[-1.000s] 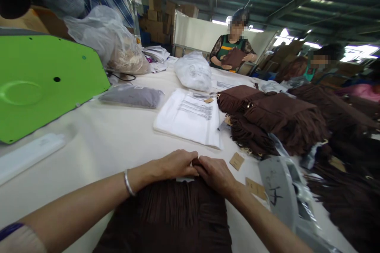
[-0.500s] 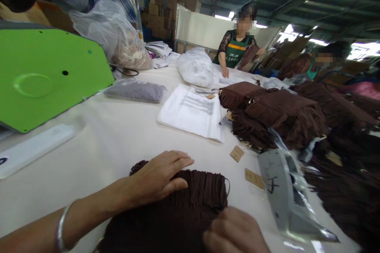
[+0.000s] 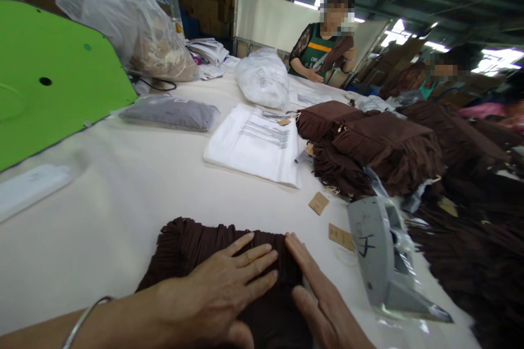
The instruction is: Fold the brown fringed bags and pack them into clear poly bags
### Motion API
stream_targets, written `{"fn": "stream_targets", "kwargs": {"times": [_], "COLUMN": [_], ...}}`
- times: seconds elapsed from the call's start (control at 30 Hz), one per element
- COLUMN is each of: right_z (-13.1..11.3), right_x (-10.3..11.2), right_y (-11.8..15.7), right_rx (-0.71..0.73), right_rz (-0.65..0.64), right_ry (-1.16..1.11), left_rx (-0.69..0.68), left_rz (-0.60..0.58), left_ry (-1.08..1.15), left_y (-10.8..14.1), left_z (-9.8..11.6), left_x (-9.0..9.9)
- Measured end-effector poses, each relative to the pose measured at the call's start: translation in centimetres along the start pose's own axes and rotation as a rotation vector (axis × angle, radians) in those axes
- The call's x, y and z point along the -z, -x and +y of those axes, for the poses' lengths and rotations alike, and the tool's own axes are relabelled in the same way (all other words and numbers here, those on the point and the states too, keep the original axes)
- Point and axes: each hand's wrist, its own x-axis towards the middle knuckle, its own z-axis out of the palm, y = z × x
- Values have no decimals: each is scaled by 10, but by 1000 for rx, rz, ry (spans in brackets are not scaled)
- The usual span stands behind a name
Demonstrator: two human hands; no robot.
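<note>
A dark brown fringed bag (image 3: 192, 251) lies on the white table in front of me, its fringe folded along the far edge. My left hand (image 3: 229, 289) rests flat across the fringe with its fingers spread, a silver bangle on the wrist. At the bag's right edge, my right hand (image 3: 319, 294) presses with straight fingers, thumb apart. The lower part of the bag is hidden by my hands and the frame edge. To the right of it lie two brown paper tags (image 3: 318, 203) and a grey tape dispenser (image 3: 374, 251) with clear tape.
More brown fringed bags (image 3: 385, 147) are piled at the right. Beyond my hands are a stack of white printed plastic bags (image 3: 257, 144), a wrapped grey bundle (image 3: 172, 113) and a stuffed clear bag (image 3: 264, 79). A green machine panel (image 3: 61, 76) stands left. Another person (image 3: 323, 49) stands across the table.
My right hand has unfolded from a curled shape and lies straight along the bag's right side. My left hand has moved nearer, fingers spread wider. The person opposite has lifted a hand from the table.
</note>
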Motion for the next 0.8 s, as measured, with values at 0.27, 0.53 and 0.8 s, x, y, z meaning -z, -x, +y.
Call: {"fn": "stream_targets", "kwargs": {"times": [0.27, 0.53, 0.8], "right_z": [-3, -53, -71], "right_x": [-5, -1, -14], "right_y": [10, -66, -21], "right_rx": [574, 217, 536], "right_rz": [66, 84, -28], "right_ry": [67, 165, 187], "left_rx": [46, 443, 151], "left_rz": [232, 18, 127], "left_ry": [27, 84, 85], "left_y": [31, 38, 98], "left_z": [6, -34, 43], "left_x": [27, 26, 28]}}
